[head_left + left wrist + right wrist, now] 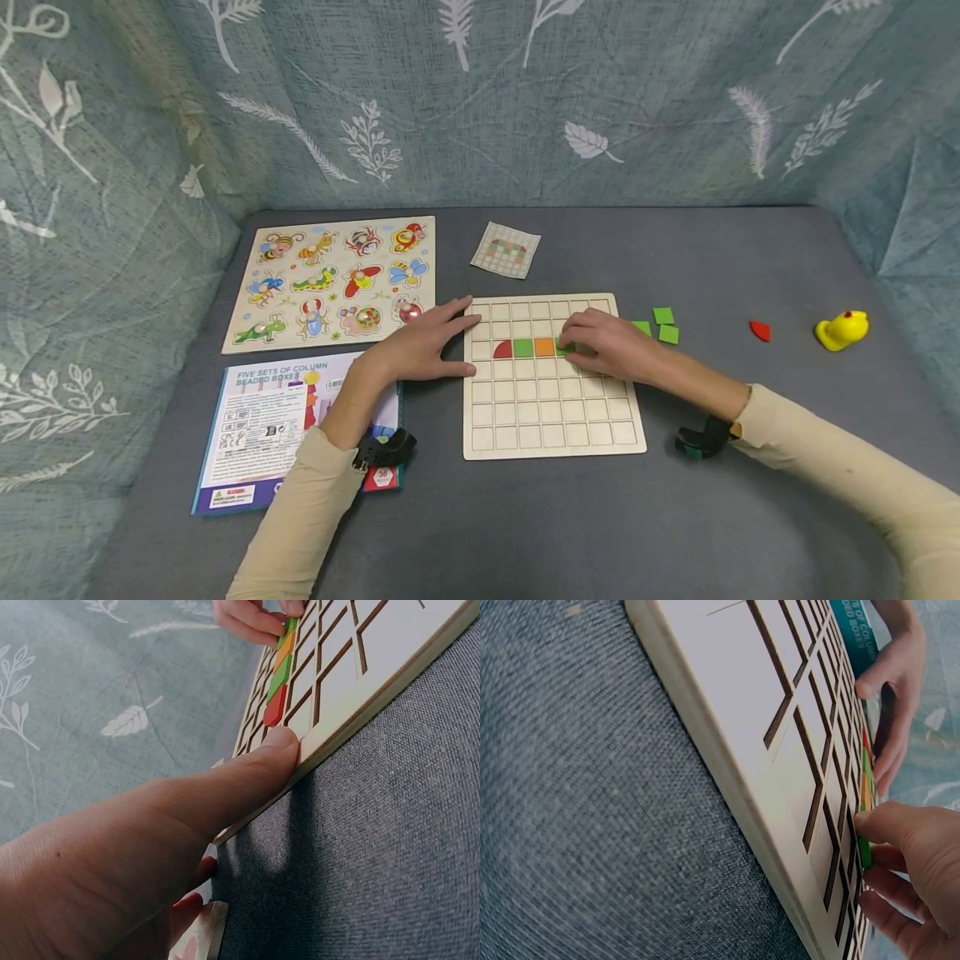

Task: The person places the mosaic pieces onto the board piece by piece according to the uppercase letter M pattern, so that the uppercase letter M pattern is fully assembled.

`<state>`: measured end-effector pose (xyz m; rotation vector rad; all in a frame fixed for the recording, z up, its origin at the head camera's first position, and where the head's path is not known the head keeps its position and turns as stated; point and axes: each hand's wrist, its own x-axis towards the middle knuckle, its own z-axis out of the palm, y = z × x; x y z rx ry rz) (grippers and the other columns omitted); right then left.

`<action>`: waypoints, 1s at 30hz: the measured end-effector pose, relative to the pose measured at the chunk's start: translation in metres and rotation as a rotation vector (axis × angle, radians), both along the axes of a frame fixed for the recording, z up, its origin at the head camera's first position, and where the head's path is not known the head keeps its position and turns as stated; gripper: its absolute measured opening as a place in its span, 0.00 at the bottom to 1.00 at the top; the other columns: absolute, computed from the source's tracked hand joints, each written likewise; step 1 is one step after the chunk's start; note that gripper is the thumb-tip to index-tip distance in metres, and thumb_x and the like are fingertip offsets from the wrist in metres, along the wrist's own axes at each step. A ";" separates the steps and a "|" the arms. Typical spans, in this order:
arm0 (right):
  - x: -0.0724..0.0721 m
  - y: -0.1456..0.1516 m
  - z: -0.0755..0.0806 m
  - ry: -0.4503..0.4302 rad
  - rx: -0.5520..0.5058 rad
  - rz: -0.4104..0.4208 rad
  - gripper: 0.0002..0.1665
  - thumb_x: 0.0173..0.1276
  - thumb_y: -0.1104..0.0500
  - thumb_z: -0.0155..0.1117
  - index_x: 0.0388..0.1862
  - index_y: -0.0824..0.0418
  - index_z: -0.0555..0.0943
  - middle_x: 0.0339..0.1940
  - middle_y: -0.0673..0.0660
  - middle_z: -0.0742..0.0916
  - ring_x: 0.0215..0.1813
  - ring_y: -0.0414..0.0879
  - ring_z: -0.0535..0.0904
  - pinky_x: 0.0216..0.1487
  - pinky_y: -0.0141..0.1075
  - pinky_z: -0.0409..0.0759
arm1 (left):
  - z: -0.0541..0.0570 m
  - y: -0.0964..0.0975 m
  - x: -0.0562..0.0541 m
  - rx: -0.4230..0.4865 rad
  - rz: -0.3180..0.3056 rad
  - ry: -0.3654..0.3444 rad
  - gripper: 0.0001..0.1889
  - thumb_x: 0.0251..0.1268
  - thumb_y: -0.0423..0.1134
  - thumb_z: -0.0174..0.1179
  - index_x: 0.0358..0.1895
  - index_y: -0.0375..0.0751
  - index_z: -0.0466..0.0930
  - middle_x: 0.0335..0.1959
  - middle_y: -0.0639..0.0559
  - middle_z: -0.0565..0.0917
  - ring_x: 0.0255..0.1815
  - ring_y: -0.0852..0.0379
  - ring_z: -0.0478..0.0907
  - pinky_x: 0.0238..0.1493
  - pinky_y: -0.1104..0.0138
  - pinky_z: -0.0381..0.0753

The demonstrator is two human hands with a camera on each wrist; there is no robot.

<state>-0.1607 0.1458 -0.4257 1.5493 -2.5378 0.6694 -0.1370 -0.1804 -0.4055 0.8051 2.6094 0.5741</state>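
Observation:
A wooden grid board (555,438) lies in front of me. One of its rows holds a red quarter-round tile (503,350), a green square tile (522,348) and an orange square tile (543,347), side by side. Just right of the orange one, my right hand (611,344) pinches another green square tile (865,853) between thumb and fingers, at the board's surface. Fingers spread, my left hand (416,346) rests along the board's left edge, its thumb (279,744) touching the rim near the red tile.
Right of the board lie loose green tiles (663,316), a red piece (760,331) and a yellow toy duck (842,331). Behind it is a pattern card (506,250). An insect puzzle (330,287) and a printed box (255,433) occupy the left side, the box partly under my left arm.

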 end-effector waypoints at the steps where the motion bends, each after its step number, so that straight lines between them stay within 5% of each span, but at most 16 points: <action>1: 0.000 0.000 0.000 0.002 0.000 0.000 0.08 0.58 0.64 0.72 0.37 0.58 0.85 0.39 0.51 0.85 0.42 0.44 0.78 0.42 0.37 0.79 | 0.000 0.000 0.000 -0.001 -0.001 0.002 0.42 0.61 0.56 0.64 0.75 0.43 0.59 0.80 0.42 0.51 0.80 0.42 0.50 0.76 0.49 0.56; 30: 0.005 0.003 0.006 0.013 0.003 -0.002 0.08 0.58 0.62 0.72 0.38 0.58 0.87 0.43 0.53 0.86 0.46 0.47 0.79 0.42 0.38 0.81 | -0.001 -0.001 0.001 -0.006 -0.002 0.008 0.42 0.61 0.55 0.64 0.75 0.43 0.59 0.80 0.42 0.50 0.79 0.41 0.50 0.75 0.47 0.57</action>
